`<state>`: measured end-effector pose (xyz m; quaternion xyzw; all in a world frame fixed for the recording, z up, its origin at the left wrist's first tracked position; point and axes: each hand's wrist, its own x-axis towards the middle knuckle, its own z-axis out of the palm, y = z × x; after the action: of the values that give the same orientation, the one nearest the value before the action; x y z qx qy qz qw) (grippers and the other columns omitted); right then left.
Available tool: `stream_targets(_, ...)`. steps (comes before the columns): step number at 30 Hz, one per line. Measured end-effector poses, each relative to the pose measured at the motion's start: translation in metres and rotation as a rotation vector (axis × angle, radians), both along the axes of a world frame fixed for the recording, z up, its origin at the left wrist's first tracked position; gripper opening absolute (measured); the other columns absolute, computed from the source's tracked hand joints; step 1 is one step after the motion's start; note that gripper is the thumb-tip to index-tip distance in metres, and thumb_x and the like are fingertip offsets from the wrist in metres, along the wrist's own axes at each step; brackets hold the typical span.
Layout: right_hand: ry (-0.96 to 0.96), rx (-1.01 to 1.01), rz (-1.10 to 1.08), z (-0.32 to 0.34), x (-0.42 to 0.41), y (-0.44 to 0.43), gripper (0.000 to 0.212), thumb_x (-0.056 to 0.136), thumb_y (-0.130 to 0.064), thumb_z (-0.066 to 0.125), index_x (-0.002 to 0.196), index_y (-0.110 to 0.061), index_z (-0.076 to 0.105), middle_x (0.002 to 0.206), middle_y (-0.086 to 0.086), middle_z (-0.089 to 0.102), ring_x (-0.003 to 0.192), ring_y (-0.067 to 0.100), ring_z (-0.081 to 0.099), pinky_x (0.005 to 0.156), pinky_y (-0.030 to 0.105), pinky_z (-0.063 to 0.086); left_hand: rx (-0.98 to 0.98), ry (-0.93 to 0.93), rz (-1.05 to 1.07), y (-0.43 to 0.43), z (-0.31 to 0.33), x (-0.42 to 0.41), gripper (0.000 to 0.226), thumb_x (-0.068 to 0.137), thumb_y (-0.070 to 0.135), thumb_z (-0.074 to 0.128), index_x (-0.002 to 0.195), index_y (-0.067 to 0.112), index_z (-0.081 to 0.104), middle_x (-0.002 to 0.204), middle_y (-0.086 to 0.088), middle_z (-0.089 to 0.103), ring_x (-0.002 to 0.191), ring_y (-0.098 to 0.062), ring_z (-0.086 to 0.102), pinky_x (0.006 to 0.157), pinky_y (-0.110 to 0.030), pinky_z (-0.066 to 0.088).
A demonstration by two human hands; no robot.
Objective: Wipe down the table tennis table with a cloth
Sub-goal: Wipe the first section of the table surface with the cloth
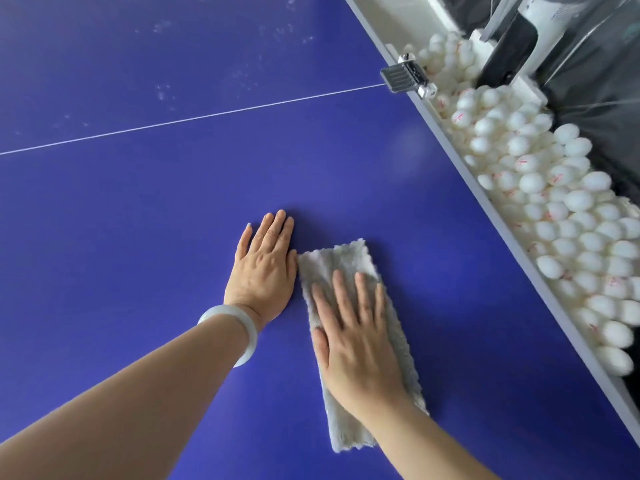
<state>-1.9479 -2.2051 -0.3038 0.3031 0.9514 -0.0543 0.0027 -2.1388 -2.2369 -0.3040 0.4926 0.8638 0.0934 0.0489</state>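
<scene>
Cloth [349, 261] lies folded on the blue worktop [138, 202], long axis running away from me. My right hand [353, 344] presses flat on it; left hand [265, 261] rests flat, touching its left edge.

Blue table [138, 209] fills frame, white line [194, 118] across upper left; grey cloth [346, 258] flat at lower centre, left hand [265, 268] flat just beside it; clamp [403, 76] on edge, upper right
</scene>
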Motion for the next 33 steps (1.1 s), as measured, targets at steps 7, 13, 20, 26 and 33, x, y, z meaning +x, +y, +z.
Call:
stream_targets(7,0.002,-0.029,-0.104,0.005,0.02,0.092,0.058,0.103,-0.04,0.017,0.157,-0.021,0.026,0.165,0.005,0.02,0.153,0.027,0.013,0.122,0.049,0.015,0.124,-0.052,-0.045,-0.007,0.011,0.005,0.038,0.102,0.009,0.045,0.139,-0.001,0.051,0.149,-0.016,0.043,0.142,-0.032,0.036,0.122,-0.041,0.018)
stream_targets(13,-0.004,-0.018,-0.162,0.001,0.016,0.098,0.059,0.102,-0.039,0.014,0.158,-0.021,0.022,0.165,0.005,0.017,0.153,0.027,0.011,0.122,0.05,0.015,0.065,0.009,-0.083,-0.041,0.01,0.075,0.05,0.099,0.025,0.038,0.141,-0.001,0.048,0.15,-0.016,0.044,0.14,-0.032,0.04,0.116,-0.049,0.031)
stream_targets(20,-0.005,-0.033,0.094,0.0,0.046,0.056,0.056,0.105,-0.039,0.027,0.157,-0.02,0.024,0.165,0.004,0.019,0.153,0.027,0.01,0.122,0.053,0.017,-0.017,-0.005,-0.056,-0.052,0.004,0.089,0.059,0.1,0.032,0.024,0.152,0.005,0.029,0.161,-0.008,0.022,0.15,-0.023,0.018,0.121,-0.044,0.015)
stream_targets(26,-0.116,-0.034,-0.185,0.016,0.125,0.159,0.061,0.1,-0.047,0.012,0.158,-0.025,0.017,0.165,0.002,0.016,0.154,0.023,0.004,0.124,0.047,0.009,0.017,0.004,-0.046,-0.052,0.002,0.09,0.059,0.1,0.033,0.027,0.15,0.003,0.034,0.159,-0.009,0.027,0.149,-0.023,0.022,0.121,-0.042,0.012)
stream_targets(33,-0.005,-0.007,-0.193,0.006,0.078,0.052,0.055,0.104,-0.041,0.023,0.157,-0.027,0.024,0.165,0.001,0.021,0.151,0.034,0.016,0.12,0.058,0.015,0.018,0.011,-0.042,-0.05,0.004,0.092,0.06,0.099,0.032,0.026,0.15,0.003,0.033,0.159,-0.01,0.026,0.149,-0.023,0.021,0.121,-0.043,0.013)
